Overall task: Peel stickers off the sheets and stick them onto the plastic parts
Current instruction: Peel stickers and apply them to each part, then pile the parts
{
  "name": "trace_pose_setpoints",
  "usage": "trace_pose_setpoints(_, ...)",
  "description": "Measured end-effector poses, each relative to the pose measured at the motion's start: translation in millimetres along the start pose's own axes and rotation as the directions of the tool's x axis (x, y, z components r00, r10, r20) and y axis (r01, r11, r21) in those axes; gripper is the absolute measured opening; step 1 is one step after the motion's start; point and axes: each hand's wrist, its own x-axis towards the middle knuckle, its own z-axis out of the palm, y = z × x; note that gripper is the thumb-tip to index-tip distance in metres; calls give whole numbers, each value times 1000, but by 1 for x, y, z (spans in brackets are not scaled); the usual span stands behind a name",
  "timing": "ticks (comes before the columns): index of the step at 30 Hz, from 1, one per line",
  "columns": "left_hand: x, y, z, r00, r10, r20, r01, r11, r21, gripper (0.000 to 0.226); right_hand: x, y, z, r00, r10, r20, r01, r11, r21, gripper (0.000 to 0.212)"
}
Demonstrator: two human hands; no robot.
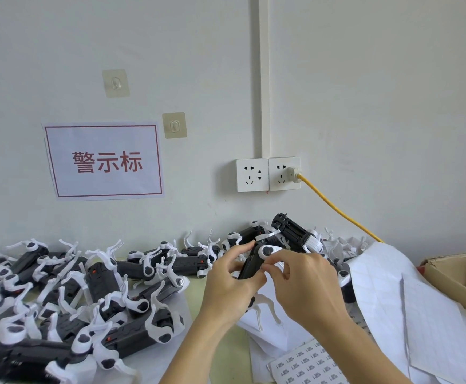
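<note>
A black plastic part with white arms (255, 259) is held up over the table at centre. My left hand (230, 278) grips its body from the left. My right hand (304, 284) pinches at the part's right side with thumb and forefinger; a small sticker between those fingertips is too small to make out. A sticker sheet (308, 364) with several small printed labels lies flat at the bottom, below my right forearm.
A big pile of black-and-white parts (68, 297) fills the table's left. More parts (290, 231) are heaped against the wall. Used white backing sheets (392, 300) spread to the right, beside a cardboard box (459, 275). A yellow cable (337, 209) runs from the wall socket.
</note>
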Motion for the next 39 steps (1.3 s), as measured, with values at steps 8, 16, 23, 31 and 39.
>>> trace_pose_setpoints(8,1,0,0,1000,8,2,-8,1000,6,48,0,-3,2,998,-2,-58,-2,998,-68,6)
trace_pose_setpoints(16,2,-2,0,1000,-11,2,11,1000,-7,49,1,-8,2,992,44,-116,-51,997,-52,5)
trace_pose_setpoints(23,2,-1,-2,999,-41,-29,40,999,-37,51,1,-6,-5,994,11,-108,-13,1000,-22,5)
trace_pose_setpoints(31,3,2,-6,995,-91,-38,84,982,-169,55,-5,-10,-12,980,-152,128,143,987,79,45)
trace_pose_setpoints(39,2,4,-5,998,-59,-28,53,982,-182,50,-3,-10,-10,988,-111,110,117,992,-48,51)
